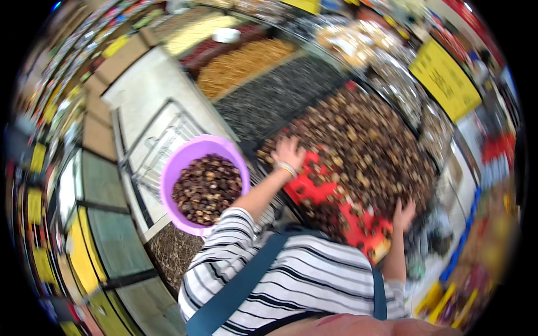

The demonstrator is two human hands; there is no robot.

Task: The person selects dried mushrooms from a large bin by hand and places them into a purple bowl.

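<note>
A wide bin before me holds a heap of small dark-brown dried goods (361, 134), which look like dried mushrooms. Bare patches of its red lining (313, 187) show along the side closest to my body. At the left edge of the heap, my left hand (290, 153) rests on the pieces with fingers spread, a band at its wrist. My right hand (404, 215) touches the heap's right edge, fingers apart; no held item is visible in it. To the left of my forearm, a purple plastic basin (170, 176) contains more of the same brown pieces (208, 189).
Beyond the basin are bins of black dried strips (277, 92) and orange-brown dried goods (243, 63). A metal rack (157, 138) lies left of the basin. Bagged goods (395, 84) and a yellow sign (445, 80) with writing border the far right. Cardboard boxes (98, 134) line the left.
</note>
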